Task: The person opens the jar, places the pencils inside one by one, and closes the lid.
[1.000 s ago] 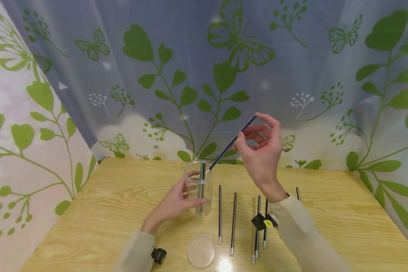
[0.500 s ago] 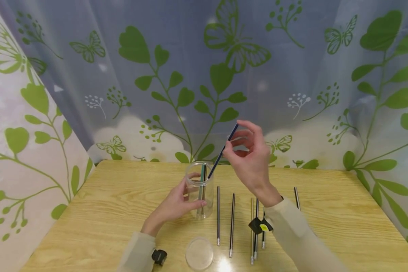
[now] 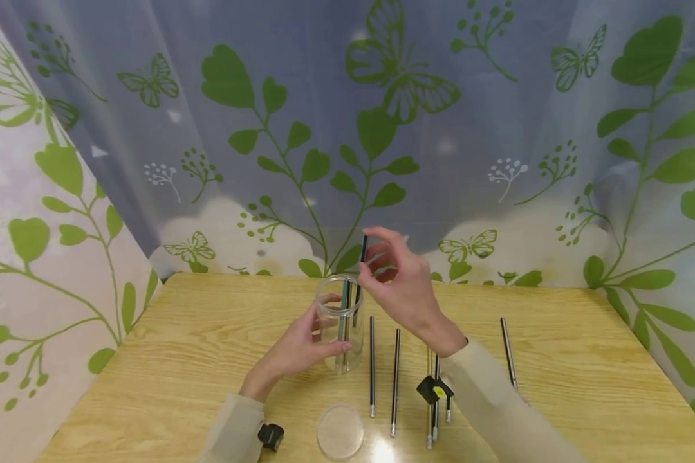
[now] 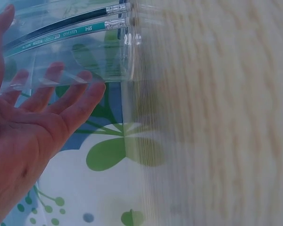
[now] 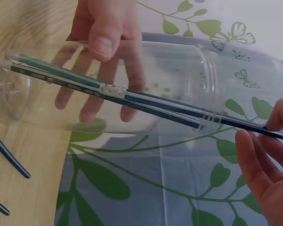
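Note:
A clear plastic jar (image 3: 353,361) stands at the table's middle, its mouth uncovered. My left hand (image 3: 301,342) grips it from the left, thumb in front and fingers behind. Inside lean a teal pencil (image 4: 70,36) and a black pencil (image 4: 75,22), their eraser ends at the jar's bottom. Above the rim my right hand (image 3: 402,286) pinches a dark blue pencil (image 3: 364,249) near its upper end. In the right wrist view this held pencil (image 5: 245,124) passes through the mouth, and its eraser end is about halfway down the jar.
Right of the jar several pencils lie on the wooden table (image 3: 220,321), among them a black pencil (image 3: 372,366) and a gold pencil (image 3: 430,427). Another pencil (image 3: 508,354) lies farther right. A round clear lid (image 3: 340,432) lies in front. A patterned curtain (image 3: 301,212) hangs behind.
My right hand has moved left and down, bringing the dark blue pencil from slanting at the rim to nearly upright inside the jar. The left hand keeps its grip on the jar.

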Action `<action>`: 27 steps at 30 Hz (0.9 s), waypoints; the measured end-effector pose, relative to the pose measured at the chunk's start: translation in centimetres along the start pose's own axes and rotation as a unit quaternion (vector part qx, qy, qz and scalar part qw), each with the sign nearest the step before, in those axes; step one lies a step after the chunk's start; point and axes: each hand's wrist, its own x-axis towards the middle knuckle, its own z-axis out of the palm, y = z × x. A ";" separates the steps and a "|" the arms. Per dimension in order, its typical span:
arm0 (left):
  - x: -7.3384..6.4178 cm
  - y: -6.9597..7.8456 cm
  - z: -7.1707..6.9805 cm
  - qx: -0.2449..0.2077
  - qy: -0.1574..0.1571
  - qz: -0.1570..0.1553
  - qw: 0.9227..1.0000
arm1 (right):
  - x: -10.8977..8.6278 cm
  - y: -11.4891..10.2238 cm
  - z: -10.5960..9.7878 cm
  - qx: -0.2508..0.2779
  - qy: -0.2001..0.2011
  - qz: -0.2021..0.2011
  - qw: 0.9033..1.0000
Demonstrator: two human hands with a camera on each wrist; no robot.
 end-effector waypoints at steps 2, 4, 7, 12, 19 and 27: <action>0.0 0.0 0.0 -0.001 0.000 -0.002 1.000 | -0.2 0.2 0.2 -0.006 -0.010 0.003 1.000; 0.0 0.1 -0.1 -0.006 0.000 -0.006 1.000 | -0.3 0.4 0.4 -0.016 -0.019 0.007 1.000; 0.0 0.1 -0.1 -0.010 -0.004 -0.006 1.000 | -0.7 0.7 0.6 -0.030 -0.028 0.017 0.999; 0.0 0.1 -0.1 -0.010 -0.006 -0.010 1.000 | -1.2 1.0 0.9 -0.044 -0.035 0.040 0.998; 0.1 0.1 -0.2 0.002 -0.003 -0.008 1.000 | -1.9 1.4 1.2 -0.046 -0.044 0.059 0.996; -0.1 0.1 -0.1 -0.002 -0.005 -0.012 1.000 | -2.1 1.4 1.5 -0.022 -0.037 0.111 0.993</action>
